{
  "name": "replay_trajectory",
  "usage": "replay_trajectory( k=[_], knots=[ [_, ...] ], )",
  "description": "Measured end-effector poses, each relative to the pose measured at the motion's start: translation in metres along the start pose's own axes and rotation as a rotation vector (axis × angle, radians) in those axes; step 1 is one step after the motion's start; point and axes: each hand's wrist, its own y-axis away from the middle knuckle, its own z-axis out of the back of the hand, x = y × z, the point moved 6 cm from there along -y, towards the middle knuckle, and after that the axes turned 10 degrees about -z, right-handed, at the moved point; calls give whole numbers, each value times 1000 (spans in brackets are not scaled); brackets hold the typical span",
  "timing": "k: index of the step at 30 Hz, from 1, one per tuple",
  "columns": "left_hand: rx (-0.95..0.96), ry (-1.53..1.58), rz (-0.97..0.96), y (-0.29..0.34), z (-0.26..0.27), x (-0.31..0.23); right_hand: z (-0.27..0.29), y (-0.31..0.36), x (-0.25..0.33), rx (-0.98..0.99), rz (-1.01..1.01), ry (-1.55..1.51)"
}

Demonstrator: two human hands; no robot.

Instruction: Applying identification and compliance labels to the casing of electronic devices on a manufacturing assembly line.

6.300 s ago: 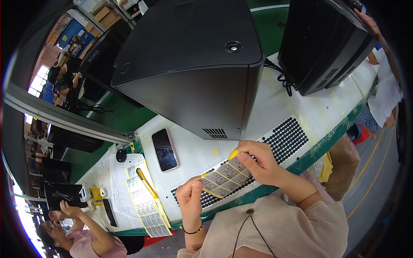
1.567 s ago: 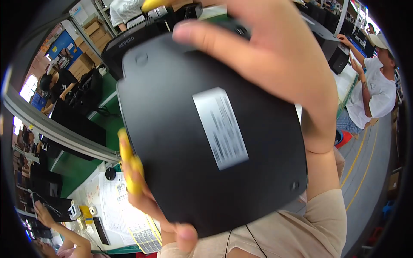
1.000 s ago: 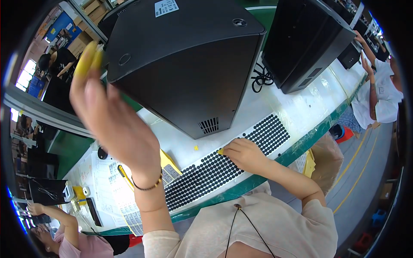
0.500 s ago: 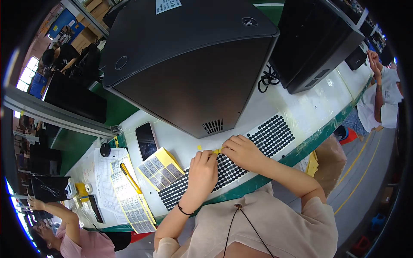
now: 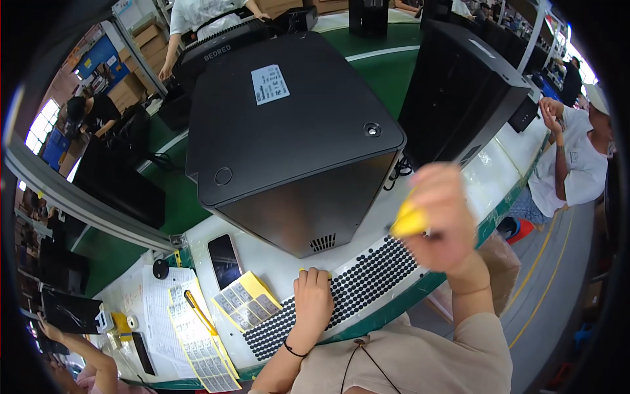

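My right hand (image 5: 441, 220) is raised over the table's right side, smeared by motion, its fingers closed round a yellow piece (image 5: 410, 220) whose kind is too blurred to tell. My left hand (image 5: 313, 299) rests on a long sheet of small round black pads (image 5: 374, 270), fingers together at its far edge. A bit of yellow shows beside those fingertips; what they pinch is mostly hidden. Just beyond stands a large black cabinet (image 5: 302, 197) with round inserts at its top corners. Left of my left hand lies a yellow-backed label sheet (image 5: 246, 302).
A phone (image 5: 225, 261), a yellow utility knife (image 5: 199, 312) and a longer label sheet (image 5: 197, 348) lie to the left. Another black cabinet (image 5: 446, 98) stands at the back right. Co-workers sit at both sides; another person (image 5: 210, 20) stands beyond the cabinet.
My right hand has lifted off the pad sheet, up and to the right, with the yellow piece. My left hand stays at the sheet. The view has tilted up, showing more of the cabinet's top.
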Motion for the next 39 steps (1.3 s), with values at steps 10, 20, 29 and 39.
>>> replay_trajectory(
  k=[10,20,29,39],
  knots=[
    [-160,575,150,-7,21,14,11,-85,-14,98,-276,-158],
    [-182,1099,410,1,59,9,8,-93,-4,166,-127,25],
    [-318,1054,402,-6,114,6,9,-66,-5,-145,131,197],
    [-841,355,-18,-59,261,-23,-6,-48,-18,-300,169,35]
  ],
)
